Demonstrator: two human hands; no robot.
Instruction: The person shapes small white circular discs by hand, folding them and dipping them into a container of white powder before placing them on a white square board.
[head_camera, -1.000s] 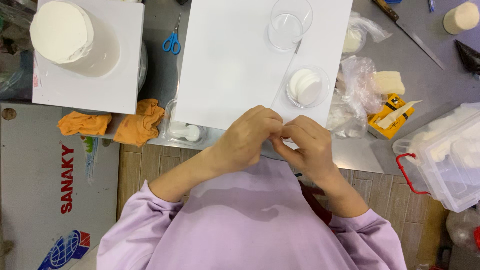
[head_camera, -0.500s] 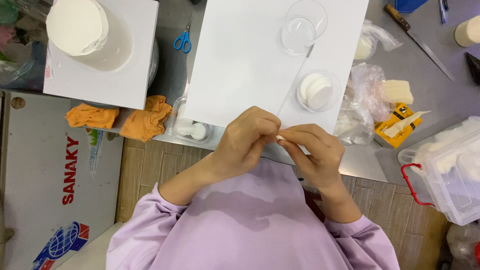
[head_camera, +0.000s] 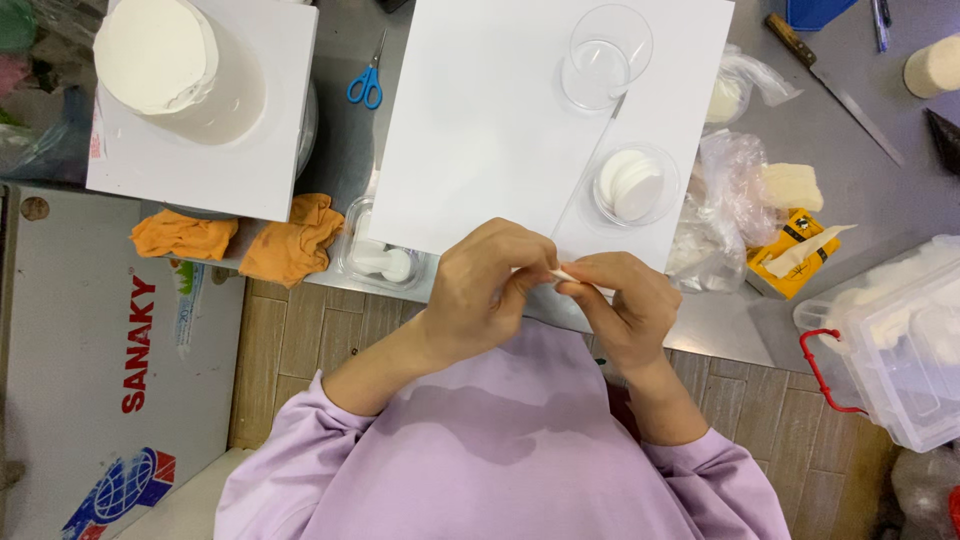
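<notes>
I am pinching a small white piece (head_camera: 563, 275) between the fingertips of both hands, so only a sliver is showing in the gap between them. My left hand (head_camera: 490, 290) and right hand (head_camera: 625, 305) are curling closed around it, fingers (head_camera: 530, 262) touching, just above the near edge of the white sheet (head_camera: 480, 130) lying on the tabletop (head_camera: 850, 170). A clear cup of white discs (head_camera: 632, 185) is sitting just beyond my right hand.

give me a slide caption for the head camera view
Both hands, left hand and right hand, pinch a small white piece over a white board.
</notes>
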